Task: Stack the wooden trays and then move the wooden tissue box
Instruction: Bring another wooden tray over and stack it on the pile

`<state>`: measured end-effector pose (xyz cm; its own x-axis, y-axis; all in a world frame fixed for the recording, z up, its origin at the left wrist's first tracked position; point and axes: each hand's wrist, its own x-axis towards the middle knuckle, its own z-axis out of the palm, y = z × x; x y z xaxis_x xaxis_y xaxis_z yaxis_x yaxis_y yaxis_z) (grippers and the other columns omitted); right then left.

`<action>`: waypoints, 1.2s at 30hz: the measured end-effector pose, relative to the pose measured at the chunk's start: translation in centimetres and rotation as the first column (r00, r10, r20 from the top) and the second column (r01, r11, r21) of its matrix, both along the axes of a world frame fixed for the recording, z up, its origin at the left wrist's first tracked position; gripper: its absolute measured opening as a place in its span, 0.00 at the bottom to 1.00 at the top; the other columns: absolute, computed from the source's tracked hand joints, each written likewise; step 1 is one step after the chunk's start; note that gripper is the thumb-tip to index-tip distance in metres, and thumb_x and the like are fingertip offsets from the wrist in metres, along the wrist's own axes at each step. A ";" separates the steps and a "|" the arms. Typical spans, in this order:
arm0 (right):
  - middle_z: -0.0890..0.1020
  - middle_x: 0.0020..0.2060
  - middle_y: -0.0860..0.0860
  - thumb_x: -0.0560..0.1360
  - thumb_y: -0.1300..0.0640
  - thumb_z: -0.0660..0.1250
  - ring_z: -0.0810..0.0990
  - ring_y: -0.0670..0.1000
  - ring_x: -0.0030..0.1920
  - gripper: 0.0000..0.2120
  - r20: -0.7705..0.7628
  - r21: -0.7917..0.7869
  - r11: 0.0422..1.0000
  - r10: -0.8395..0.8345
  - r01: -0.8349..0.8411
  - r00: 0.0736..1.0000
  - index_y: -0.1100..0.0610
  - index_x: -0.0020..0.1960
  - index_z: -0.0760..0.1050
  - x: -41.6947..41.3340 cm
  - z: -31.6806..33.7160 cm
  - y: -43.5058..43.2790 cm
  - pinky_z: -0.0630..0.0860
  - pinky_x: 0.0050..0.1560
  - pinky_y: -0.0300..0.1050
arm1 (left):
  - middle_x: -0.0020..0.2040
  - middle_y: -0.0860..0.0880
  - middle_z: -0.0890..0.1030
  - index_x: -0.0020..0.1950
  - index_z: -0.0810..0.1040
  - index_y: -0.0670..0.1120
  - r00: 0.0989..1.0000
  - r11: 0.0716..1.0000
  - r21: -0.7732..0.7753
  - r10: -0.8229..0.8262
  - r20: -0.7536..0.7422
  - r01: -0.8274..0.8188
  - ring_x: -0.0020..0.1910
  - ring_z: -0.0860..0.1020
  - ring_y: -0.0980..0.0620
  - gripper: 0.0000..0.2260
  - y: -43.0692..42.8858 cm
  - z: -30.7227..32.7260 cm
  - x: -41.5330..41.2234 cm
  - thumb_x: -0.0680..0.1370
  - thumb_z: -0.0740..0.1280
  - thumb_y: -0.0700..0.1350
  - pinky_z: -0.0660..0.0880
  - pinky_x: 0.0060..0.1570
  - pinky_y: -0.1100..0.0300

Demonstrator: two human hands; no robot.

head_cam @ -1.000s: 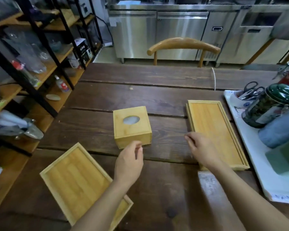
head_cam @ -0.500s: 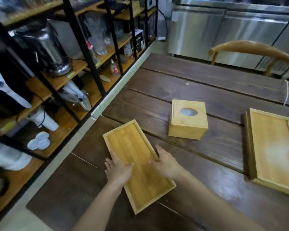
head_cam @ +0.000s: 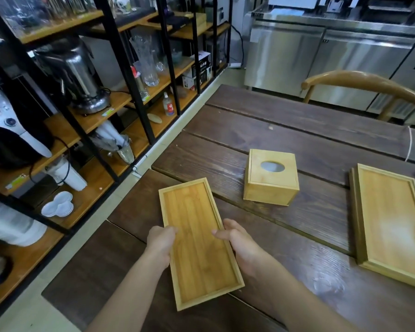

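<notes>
A small wooden tray [head_cam: 197, 238] lies lengthwise in front of me at the near left of the dark table. My left hand [head_cam: 160, 244] grips its left long edge and my right hand [head_cam: 237, 243] grips its right long edge. I cannot tell whether the tray is lifted off the table. The wooden tissue box [head_cam: 271, 177], a cube with an oval hole on top, stands further back, a little to the right. A larger wooden tray [head_cam: 393, 219] lies flat at the right edge of the view.
The dark plank table [head_cam: 285, 130] ends close to my left, with floor beyond. Black metal shelves [head_cam: 120, 75] with glassware, appliances and plates stand along the left. A wooden chair back [head_cam: 359, 85] is at the table's far side, steel cabinets behind it.
My head turned left. Both hands moved from near the tissue box and the large tray to the small tray, then closed on its two long edges; it now lies straighter.
</notes>
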<state>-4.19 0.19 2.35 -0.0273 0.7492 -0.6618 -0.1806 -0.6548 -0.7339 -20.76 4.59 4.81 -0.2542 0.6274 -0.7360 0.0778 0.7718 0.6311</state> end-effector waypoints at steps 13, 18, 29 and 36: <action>0.72 0.65 0.51 0.70 0.56 0.68 0.70 0.54 0.64 0.26 -0.137 0.107 0.978 -0.163 0.179 0.977 0.51 0.67 0.66 2.2 1.6 -0.7 0.67 0.64 0.54 | 0.60 0.40 0.74 0.68 0.65 0.44 0.994 0.967 0.244 -0.058 -0.092 0.079 0.56 0.75 0.40 0.19 -0.3 2.7 2.0 0.78 0.64 0.40 0.74 0.57 0.40; 0.73 0.65 0.48 0.73 0.56 0.66 0.71 0.52 0.63 0.26 0.006 0.229 0.961 -0.163 0.157 0.987 0.49 0.69 0.64 3.2 4.1 -0.8 0.66 0.67 0.58 | 0.62 0.42 0.75 0.71 0.64 0.46 0.995 0.928 0.360 -0.097 -0.017 0.097 0.59 0.75 0.42 0.21 -0.2 5.1 3.2 0.79 0.63 0.44 0.71 0.60 0.38; 0.72 0.30 0.49 0.79 0.55 0.57 0.70 0.49 0.33 0.13 0.593 0.565 0.784 -0.603 0.259 0.533 0.58 0.37 0.70 14.2 8.3 -4.8 0.66 0.35 0.44 | 0.66 0.54 0.72 0.74 0.60 0.54 0.765 0.542 0.678 -0.642 -0.048 0.498 0.65 0.71 0.51 0.22 -3.0 8.9 16.6 0.80 0.59 0.45 0.69 0.66 0.46; 0.71 0.29 0.53 0.78 0.55 0.59 0.71 0.56 0.34 0.18 0.768 0.427 0.798 -0.568 0.425 0.295 0.57 0.30 0.66 25.2 7.0 -9.9 0.63 0.34 0.48 | 0.76 0.48 0.62 0.76 0.52 0.55 0.583 0.454 0.609 -0.813 -0.016 0.650 0.74 0.62 0.47 0.25 -6.2 3.2 28.8 0.79 0.55 0.49 0.61 0.71 0.43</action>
<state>21.01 -9.75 9.36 0.8769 0.4804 -0.0170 0.2961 -0.5676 -0.7682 8.09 -1.65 7.98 0.6187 0.7605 -0.1971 0.2395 0.0564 0.9693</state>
